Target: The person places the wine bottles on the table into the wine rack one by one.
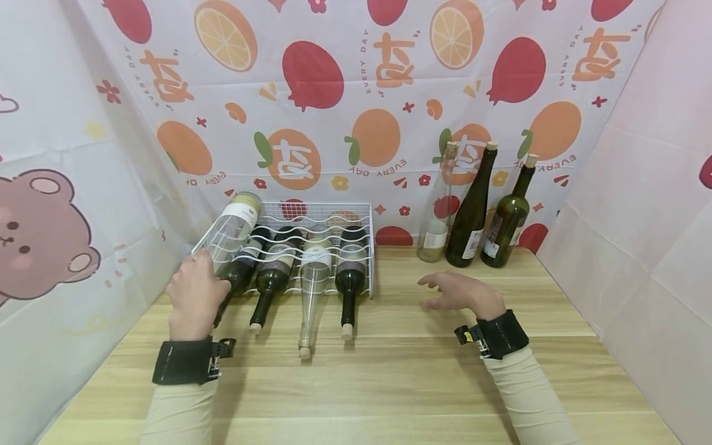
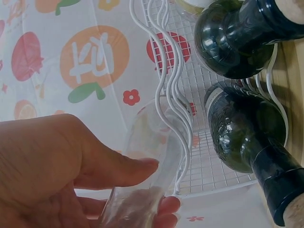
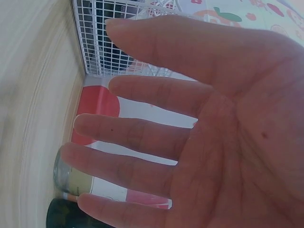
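Observation:
My left hand (image 1: pixel 196 289) grips a clear glass bottle (image 2: pixel 149 137) with a pale label, thumb on one side and fingers on the other in the left wrist view. This bottle slants over the left end of a white wire wine rack (image 1: pixel 371 247), its base up and away from me. Below it, a dark bottle (image 1: pixel 240 272) lies in the rack. To the right of that lie another dark bottle (image 1: pixel 271 278), a clear corked bottle (image 1: pixel 314 287) and a dark bottle (image 1: pixel 350 281). My right hand (image 1: pixel 463 292) hovers over the table, fingers extended and holding nothing.
At the back right stand a clear corked bottle (image 1: pixel 434 228), a tall dark green bottle (image 1: pixel 470 222) and a shorter green bottle (image 1: pixel 507 225). A fruit-printed cloth (image 1: pixel 356 80) hangs behind the wooden table (image 1: pixel 389 383), with pale cloths at both sides.

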Available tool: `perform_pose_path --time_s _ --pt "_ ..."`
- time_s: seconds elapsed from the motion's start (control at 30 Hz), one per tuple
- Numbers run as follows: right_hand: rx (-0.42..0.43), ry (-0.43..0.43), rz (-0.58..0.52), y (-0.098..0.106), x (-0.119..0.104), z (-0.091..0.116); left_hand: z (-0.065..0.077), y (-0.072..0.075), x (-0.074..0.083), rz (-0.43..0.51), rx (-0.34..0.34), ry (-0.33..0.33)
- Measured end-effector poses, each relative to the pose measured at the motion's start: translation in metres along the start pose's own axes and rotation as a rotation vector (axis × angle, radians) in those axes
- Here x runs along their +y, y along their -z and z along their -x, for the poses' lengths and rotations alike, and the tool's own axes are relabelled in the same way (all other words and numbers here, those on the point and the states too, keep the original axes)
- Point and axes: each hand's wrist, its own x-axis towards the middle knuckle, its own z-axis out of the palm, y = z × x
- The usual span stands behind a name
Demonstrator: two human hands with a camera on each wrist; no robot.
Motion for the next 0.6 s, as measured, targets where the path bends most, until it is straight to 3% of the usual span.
perform_pose_path --time_s 0.37,0.6 --pt "-0.012 -0.004 -0.001 0.0002 0.0000 -0.0002 0.0010 0.0008 0.0047 0.024 -0.033 0.041" --pt "-0.010 0.016 0.004 -0.0003 0.0009 -0.0014 0.0014 -0.0006 0.0027 0.061 0.015 0.027"
